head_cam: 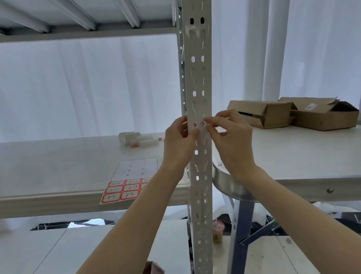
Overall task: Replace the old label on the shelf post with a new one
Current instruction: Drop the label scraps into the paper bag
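Label, small, pale, marked with a dark scrawl, stuck on perforated grey metal shelf post, pinched at its 3 o'clock edge by right hand, left hand clasping post at 9 o'clock; best peeled slowly, flat along metal, post steadied.

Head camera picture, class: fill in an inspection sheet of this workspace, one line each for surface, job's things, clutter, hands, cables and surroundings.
Surface: pale shelf board, mostly bare.
Job's things: perforated shelf post upright; small label on it, writing unreadable; label sheet overhanging the shelf edge, upper labels gone.
Clutter: white tubes on the shelf; cardboard boxes on the table.
Hands: left hand and right hand both pinching at the label.
Cables: nothing seen.
Surroundings: white curtains behind.
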